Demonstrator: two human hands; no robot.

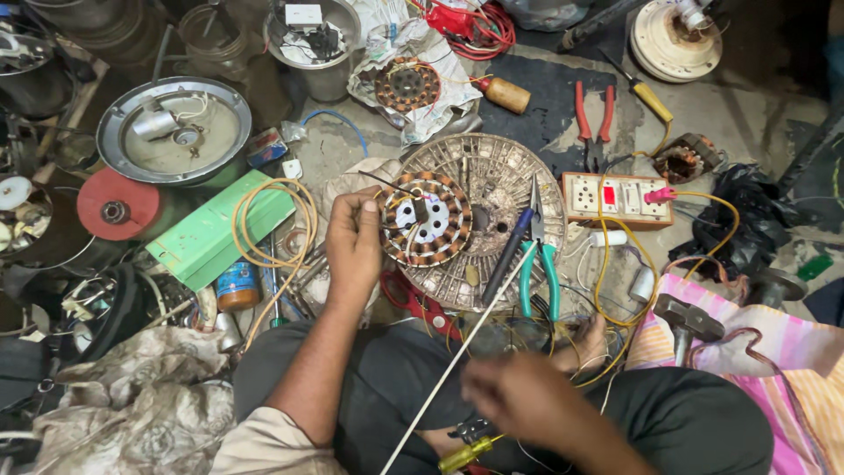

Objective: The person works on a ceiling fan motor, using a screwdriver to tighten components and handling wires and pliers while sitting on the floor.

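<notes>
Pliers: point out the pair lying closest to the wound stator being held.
The teal-handled pliers, lying on the round metal grille just right of the stator that the left hand holds. The red-handled pliers lie farther up, above the switchboard.

The grey concrete floor (pixel 756 114) carries everything here. At its centre lies a round perforated metal fan cover (pixel 505 189). At about 2 o'clock from it lie red-handled pliers (pixel 593 119) and a white switch board with sockets (pixel 615 198). At 10 o'clock sits a shallow round metal pan (pixel 171 132), and at 9 o'clock lie a flat green metal sheet (pixel 215 233) and a red disc (pixel 114 204).
</notes>
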